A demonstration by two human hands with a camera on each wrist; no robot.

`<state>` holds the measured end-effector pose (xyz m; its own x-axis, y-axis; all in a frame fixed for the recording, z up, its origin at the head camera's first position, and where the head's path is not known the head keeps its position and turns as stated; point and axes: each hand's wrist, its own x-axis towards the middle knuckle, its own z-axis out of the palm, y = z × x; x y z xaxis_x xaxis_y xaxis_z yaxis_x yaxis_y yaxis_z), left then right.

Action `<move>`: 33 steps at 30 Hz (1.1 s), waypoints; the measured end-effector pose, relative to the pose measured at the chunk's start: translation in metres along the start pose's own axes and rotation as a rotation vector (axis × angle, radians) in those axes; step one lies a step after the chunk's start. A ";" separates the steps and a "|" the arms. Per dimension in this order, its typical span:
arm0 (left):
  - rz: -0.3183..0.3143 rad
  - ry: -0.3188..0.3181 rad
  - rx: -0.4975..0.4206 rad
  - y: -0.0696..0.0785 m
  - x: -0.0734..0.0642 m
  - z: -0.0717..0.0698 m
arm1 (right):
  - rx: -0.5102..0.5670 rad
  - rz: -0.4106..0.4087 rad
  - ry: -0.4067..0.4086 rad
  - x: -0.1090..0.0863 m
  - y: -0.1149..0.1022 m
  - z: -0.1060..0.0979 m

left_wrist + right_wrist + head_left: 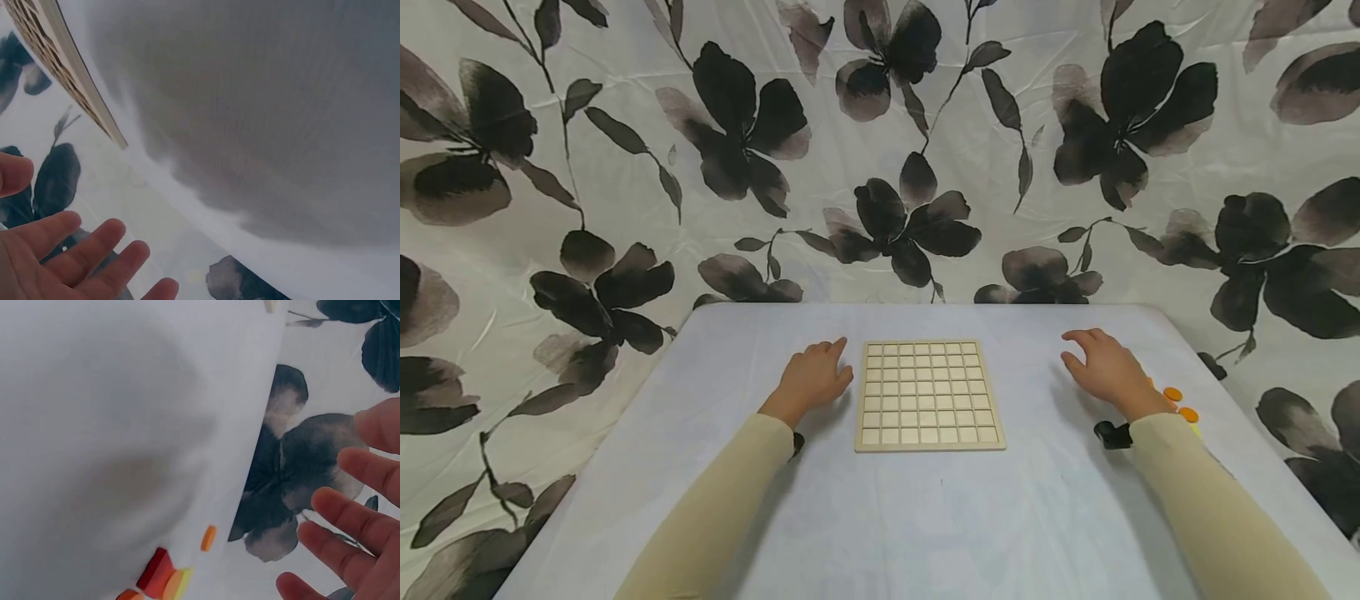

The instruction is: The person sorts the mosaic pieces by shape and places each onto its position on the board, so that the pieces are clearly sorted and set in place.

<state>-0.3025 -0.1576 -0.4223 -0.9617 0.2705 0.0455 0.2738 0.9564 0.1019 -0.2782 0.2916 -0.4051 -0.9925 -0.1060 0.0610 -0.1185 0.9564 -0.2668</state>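
A pale wooden grid board point(932, 387) with rows of square cells lies flat on the white table, its cells bare. My left hand point(812, 375) hovers just left of the board, fingers extended and holding nothing; in the left wrist view its fingers point(94, 250) are spread beside the board's edge point(81, 75). Well right of the board, my right hand point(1105, 371) is held above the table, fingers loosely bent and nothing in them. Small coloured pieces lie close to it: an orange disc point(1172, 393), a red block point(156, 573) and a yellow piece point(181, 582), partly hidden in the head view.
The white-covered table point(925, 525) ends at a far edge just behind the board. A cloth with dark flowers point(910, 225) hangs behind and around it. Black straps with a small device point(1112, 435) sit at the wrists.
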 end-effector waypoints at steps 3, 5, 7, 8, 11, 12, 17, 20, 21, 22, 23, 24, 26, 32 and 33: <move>-0.006 -0.027 0.005 0.002 -0.003 0.001 | 0.022 0.003 -0.023 -0.005 0.004 -0.002; -0.007 -0.049 0.011 0.005 -0.003 0.003 | 0.033 0.011 -0.034 -0.008 0.007 -0.003; -0.005 -0.071 0.017 0.008 -0.004 0.005 | 0.034 0.013 -0.037 -0.011 0.011 -0.004; -0.004 -0.081 0.016 0.009 -0.005 0.005 | 0.032 0.011 -0.039 -0.012 0.012 -0.004; -0.002 -0.102 0.024 0.010 -0.006 0.008 | 0.024 0.003 -0.047 -0.012 0.018 -0.005; -0.002 -0.107 0.026 0.011 -0.007 0.009 | 0.021 0.000 -0.050 -0.012 0.020 -0.005; 0.008 -0.118 0.027 0.013 -0.008 0.012 | 0.024 0.018 -0.075 -0.016 0.030 -0.005; 0.022 -0.128 0.025 0.014 -0.010 0.011 | 0.027 0.043 -0.095 -0.018 0.034 -0.006; 0.023 -0.134 0.024 0.015 -0.010 0.011 | 0.025 0.049 -0.101 -0.019 0.036 -0.006; 0.022 -0.143 0.024 0.016 -0.011 0.011 | 0.028 0.057 -0.110 -0.020 0.037 -0.006; 0.022 -0.153 0.022 0.016 -0.011 0.011 | 0.031 0.064 -0.117 -0.020 0.038 -0.006; 0.023 -0.163 0.021 0.018 -0.012 0.010 | 0.032 0.065 -0.123 -0.021 0.040 -0.006; 0.024 -0.179 0.013 0.020 -0.014 0.008 | 0.035 0.073 -0.141 -0.021 0.042 -0.007; 0.051 -0.204 0.003 0.025 -0.020 0.003 | 0.034 0.110 -0.208 -0.028 0.050 -0.008; 0.057 -0.207 0.003 0.025 -0.020 0.003 | 0.032 0.114 -0.218 -0.029 0.052 -0.008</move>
<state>-0.2762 -0.1388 -0.4234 -0.9275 0.3409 -0.1536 0.3283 0.9391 0.1016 -0.2555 0.3461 -0.4128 -0.9821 -0.0571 -0.1794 -0.0024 0.9567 -0.2911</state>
